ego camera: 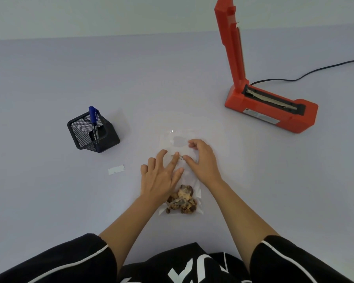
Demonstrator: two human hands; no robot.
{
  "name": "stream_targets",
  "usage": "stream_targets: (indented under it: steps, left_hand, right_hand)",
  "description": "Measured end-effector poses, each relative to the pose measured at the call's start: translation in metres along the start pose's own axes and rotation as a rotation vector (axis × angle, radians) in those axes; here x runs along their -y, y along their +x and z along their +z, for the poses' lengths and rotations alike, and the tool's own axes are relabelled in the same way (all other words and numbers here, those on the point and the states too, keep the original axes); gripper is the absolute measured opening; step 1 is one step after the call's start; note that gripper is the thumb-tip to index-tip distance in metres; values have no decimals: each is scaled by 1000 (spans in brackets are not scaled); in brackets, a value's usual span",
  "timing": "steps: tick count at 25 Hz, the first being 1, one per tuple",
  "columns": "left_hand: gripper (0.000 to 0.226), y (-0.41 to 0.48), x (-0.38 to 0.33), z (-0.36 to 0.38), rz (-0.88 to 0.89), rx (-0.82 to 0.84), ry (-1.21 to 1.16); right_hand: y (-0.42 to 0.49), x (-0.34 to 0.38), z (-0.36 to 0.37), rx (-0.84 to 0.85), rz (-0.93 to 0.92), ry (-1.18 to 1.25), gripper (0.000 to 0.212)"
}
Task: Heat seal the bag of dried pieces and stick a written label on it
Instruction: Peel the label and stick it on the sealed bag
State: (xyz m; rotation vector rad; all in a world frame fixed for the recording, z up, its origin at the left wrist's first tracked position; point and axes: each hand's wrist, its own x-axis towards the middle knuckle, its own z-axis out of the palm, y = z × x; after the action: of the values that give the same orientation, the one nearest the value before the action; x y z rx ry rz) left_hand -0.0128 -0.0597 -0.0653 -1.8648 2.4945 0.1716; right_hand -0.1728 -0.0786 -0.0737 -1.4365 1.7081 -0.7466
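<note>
Dried pieces (182, 201) sit bunched at the near end of the clear bag (179, 174), flat on the table (49, 201). Both hands lie spread on it: the left hand (160, 178) presses a finger on the written label (179, 157), the right hand (202, 160) steadies the film beside it, neither gripping. Slack film could crease under the label and leave it lifting. A paper strip (116, 169) lies left, beyond it the pen holder (93, 131); the sealer (270, 107) stands open far right, all well apart, with bare table between.
</note>
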Motion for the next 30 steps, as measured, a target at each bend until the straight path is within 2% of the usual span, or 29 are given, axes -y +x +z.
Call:
stream_targets:
  steps: [8, 11, 13, 15, 17, 20, 22, 25, 30]
  left_hand:
    - [51, 2, 14, 0, -1, 12, 7]
    - [50, 5, 16, -2, -6, 24, -19]
    - [51, 5, 16, -7, -15, 26, -59]
    - [51, 3, 17, -11, -22, 8, -87]
    - [53, 0, 17, -12, -16, 0, -116]
    - [52, -6, 14, -8, 39, 40, -211]
    - [53, -7, 12, -5, 92, 57, -220]
    - [55, -6, 9, -1, 90, 84, -197]
    - [56, -8, 6, -2, 7, 155, -175]
  right_hand:
    - [0, -1, 1, 2, 12, -7, 41]
    - [-1, 4, -4, 7, 14, 14, 35]
    - [-7, 9, -14, -71, -53, 8, 27]
    - [-14, 13, -25, -151, -154, -90, 30]
    - [-24, 15, -31, -98, -176, -224, 38]
    - [-38, 13, -18, 86, -166, -364, 45]
    - [-41, 13, -6, 165, -94, -412, 50]
    - [-46, 13, 7, 209, 0, -566, 61]
    - [-46, 16, 13, 220, 17, -680, 65]
